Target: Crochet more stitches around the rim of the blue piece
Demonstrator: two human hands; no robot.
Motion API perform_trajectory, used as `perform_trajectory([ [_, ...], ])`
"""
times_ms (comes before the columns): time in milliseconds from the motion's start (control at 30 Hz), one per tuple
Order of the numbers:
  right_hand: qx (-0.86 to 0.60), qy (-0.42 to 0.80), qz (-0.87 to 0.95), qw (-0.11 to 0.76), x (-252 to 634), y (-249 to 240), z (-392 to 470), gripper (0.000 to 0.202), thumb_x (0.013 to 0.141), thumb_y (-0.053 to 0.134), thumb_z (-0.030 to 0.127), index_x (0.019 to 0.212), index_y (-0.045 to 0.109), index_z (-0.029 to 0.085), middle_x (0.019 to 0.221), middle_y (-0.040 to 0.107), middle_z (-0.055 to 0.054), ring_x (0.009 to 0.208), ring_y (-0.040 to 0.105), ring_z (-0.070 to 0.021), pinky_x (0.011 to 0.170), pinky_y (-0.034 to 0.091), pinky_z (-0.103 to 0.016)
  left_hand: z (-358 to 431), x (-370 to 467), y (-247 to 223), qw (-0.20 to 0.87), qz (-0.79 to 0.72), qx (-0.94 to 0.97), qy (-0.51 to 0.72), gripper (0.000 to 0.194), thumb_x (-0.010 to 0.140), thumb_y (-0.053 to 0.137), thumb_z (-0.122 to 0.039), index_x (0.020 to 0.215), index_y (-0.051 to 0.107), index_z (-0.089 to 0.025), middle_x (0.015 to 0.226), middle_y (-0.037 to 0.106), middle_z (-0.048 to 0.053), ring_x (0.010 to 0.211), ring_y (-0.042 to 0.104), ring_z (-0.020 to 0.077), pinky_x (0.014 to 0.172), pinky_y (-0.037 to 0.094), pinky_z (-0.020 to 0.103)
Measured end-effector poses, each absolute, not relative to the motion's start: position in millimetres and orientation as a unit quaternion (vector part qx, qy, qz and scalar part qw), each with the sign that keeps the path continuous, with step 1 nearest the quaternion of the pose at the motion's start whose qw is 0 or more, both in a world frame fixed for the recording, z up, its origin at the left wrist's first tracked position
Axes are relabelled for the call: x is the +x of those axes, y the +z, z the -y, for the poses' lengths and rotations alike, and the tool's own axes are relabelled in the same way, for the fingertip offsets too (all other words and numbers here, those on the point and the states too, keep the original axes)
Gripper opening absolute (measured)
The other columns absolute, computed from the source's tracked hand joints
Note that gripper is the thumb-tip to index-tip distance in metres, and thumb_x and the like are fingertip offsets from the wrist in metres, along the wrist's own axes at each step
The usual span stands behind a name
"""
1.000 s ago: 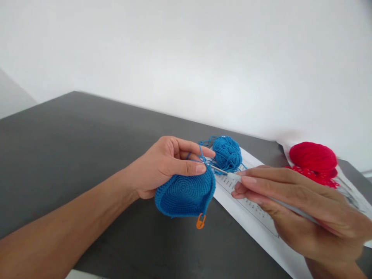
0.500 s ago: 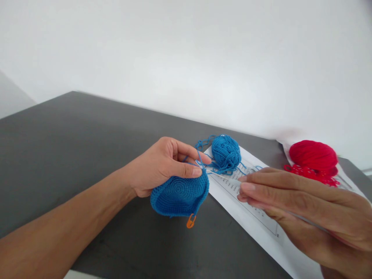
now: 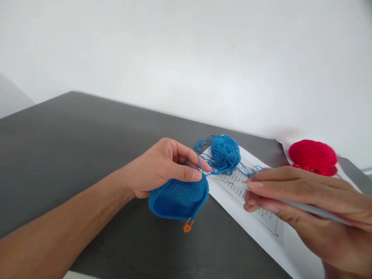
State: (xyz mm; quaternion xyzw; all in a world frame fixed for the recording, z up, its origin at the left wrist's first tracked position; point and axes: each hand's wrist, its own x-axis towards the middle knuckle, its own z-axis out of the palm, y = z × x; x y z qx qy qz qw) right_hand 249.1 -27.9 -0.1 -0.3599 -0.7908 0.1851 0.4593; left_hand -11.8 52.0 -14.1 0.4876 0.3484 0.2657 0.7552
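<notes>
Between its thumb and fingers my left hand (image 3: 171, 164) pinches the upper edge of a round, cupped piece of blue crochet work (image 3: 178, 197). An orange stitch marker (image 3: 188, 225) hangs from the lower edge of that piece. A strand of blue yarn (image 3: 200, 162) runs up over the left index finger. My right hand (image 3: 302, 201) is closed around the grey handle of a crochet hook (image 3: 314, 211). The hook's thin metal shaft points left to the top corner of the crochet piece, beside the left fingertips, where its tip is hard to make out.
A ball of blue yarn (image 3: 225, 153) with loose strands rests on a printed sheet (image 3: 252, 228) behind the hands. At the right is a ball of red yarn (image 3: 312, 157) with red crochet below it. The dark grey table (image 3: 87, 135) meets a white wall.
The right hand has turned and drawn slightly right, uncovering more of the hook's handle and shaft. The crochet piece and its marker have shifted slightly down and left.
</notes>
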Motion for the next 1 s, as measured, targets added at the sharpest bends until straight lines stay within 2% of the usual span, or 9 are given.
perform_trajectory([
  [100,-0.347,0.315,0.725,0.505,246.4,-9.5,23.6,0.025,0.092,0.078,0.014,0.114,0.084,0.023,0.077,0.081,-0.006,0.064,0.078,-0.0211,0.054,0.069,-0.029,-51.5,-9.7,-14.4,0.757,-0.325,0.486,0.292,0.006,0.073,0.087,-0.008,0.073,0.085,-0.014,0.083,0.081,0.006,0.061,0.063,0.009,0.055,0.052,0.016],
  [200,-0.331,0.487,0.588,0.554,233.9,-18.6,19.2,0.016,0.095,0.076,0.021,0.109,0.084,0.023,0.079,0.082,-0.006,0.058,0.076,-0.0173,0.046,0.065,-0.022,-47.5,-3.9,-16.4,0.758,-0.315,0.468,0.327,0.007,0.072,0.089,-0.01,0.077,0.086,-0.014,0.08,0.081,0.005,0.063,0.065,0.0102,0.058,0.053,0.018],
  [333,-0.308,0.596,0.46,0.582,208.7,-26.0,17.9,0.014,0.094,0.076,0.018,0.104,0.084,0.023,0.081,0.083,-0.002,0.061,0.078,-0.0107,0.055,0.063,-0.011,-38.5,6.5,-21.0,0.764,-0.306,0.441,0.357,0.02,0.068,0.096,-0.023,0.081,0.085,-0.013,0.083,0.082,0.008,0.072,0.071,0.0162,0.068,0.056,0.025],
  [467,-0.322,0.569,0.449,0.609,197.2,-29.4,17.1,0.014,0.093,0.077,0.017,0.103,0.084,0.023,0.081,0.083,-0.003,0.058,0.077,-0.0112,0.056,0.064,-0.014,-32.2,11.7,-22.5,0.757,-0.332,0.431,0.363,0.025,0.067,0.097,-0.028,0.079,0.081,-0.012,0.082,0.081,0.008,0.073,0.07,0.0181,0.07,0.055,0.028],
  [800,-0.324,0.537,0.472,0.62,200.7,-32.2,16.0,0.014,0.092,0.078,0.018,0.104,0.084,0.021,0.081,0.083,-0.004,0.064,0.078,-0.0115,0.061,0.065,-0.014,-25.8,13.7,-19.9,0.777,-0.357,0.367,0.367,0.024,0.063,0.097,-0.023,0.076,0.08,-0.013,0.079,0.079,0.006,0.072,0.071,0.0192,0.072,0.057,0.032],
  [867,-0.323,0.538,0.483,0.611,203.2,-31.5,16.2,0.014,0.093,0.078,0.019,0.105,0.084,0.022,0.079,0.082,-0.004,0.065,0.078,-0.0127,0.06,0.065,-0.015,-25.7,12.8,-19.3,0.775,-0.359,0.369,0.367,0.026,0.063,0.097,-0.02,0.083,0.082,-0.013,0.082,0.081,0.007,0.073,0.072,0.0183,0.072,0.057,0.03],
  [1000,-0.333,0.534,0.495,0.599,209.3,-30.1,15.8,0.014,0.092,0.079,0.02,0.105,0.084,0.023,0.078,0.081,-0.004,0.063,0.078,-0.0146,0.056,0.066,-0.019,-26.7,10.7,-16.7,0.787,-0.346,0.347,0.374,0.048,0.059,0.101,-0.019,0.103,0.083,-0.012,0.087,0.083,0.008,0.076,0.074,0.0178,0.075,0.059,0.028],
])
